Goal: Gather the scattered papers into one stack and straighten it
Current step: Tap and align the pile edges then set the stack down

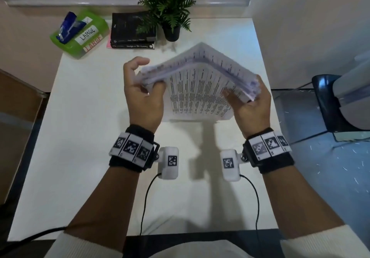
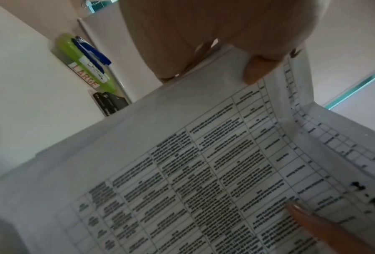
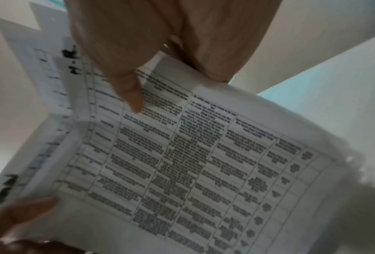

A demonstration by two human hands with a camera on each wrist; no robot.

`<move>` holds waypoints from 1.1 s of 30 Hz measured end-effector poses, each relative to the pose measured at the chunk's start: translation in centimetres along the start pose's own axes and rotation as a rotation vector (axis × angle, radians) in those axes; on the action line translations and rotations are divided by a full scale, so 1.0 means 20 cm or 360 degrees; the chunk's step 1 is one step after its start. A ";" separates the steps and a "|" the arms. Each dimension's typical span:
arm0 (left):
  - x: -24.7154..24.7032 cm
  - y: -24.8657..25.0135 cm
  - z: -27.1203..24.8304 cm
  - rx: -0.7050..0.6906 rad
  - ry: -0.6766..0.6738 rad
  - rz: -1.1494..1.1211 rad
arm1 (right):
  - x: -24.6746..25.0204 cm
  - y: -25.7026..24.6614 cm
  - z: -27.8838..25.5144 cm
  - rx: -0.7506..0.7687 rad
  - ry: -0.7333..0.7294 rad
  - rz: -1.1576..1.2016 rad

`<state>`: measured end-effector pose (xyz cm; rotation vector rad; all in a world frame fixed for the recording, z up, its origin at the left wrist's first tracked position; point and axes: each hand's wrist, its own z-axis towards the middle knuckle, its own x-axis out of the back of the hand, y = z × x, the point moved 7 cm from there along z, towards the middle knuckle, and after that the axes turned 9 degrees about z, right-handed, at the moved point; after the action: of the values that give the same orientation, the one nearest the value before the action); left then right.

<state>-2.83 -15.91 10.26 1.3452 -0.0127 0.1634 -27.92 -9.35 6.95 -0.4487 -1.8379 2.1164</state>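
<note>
Papers (image 1: 192,89) are hanging between the hands — left hand (image 1: 142,91) and right hand (image 1: 250,101) are each gripping one end, long axis running hand to hand, lower edge facing the table (image 1: 90,137).

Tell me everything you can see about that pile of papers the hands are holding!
The stack of papers is white sheets printed with tables of small black text, too blurred to read. It is held up on edge over the white table, and whether its bottom edge touches the table is unclear. The left hand grips one side and the right hand the other. The stack bends in the middle, and its top edges look uneven, not yet squared.
</note>
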 end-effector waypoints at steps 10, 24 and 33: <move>0.01 -0.16 -0.03 0.0297 -0.0002 -0.0001 | -0.14 0.09 -0.04 -0.0219 -0.0100 -0.0034; -0.02 -0.16 -0.17 0.0260 0.0208 0.0044 | -0.11 0.15 -0.14 -0.0261 0.0053 0.0051; 0.03 -0.06 -0.09 0.0121 0.0290 -0.0052 | -0.09 0.14 -0.12 -0.0096 0.0008 0.0025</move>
<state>-2.30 -14.38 8.82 1.4014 0.1700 0.2604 -25.23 -8.30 3.97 -0.4839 -1.9055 2.0728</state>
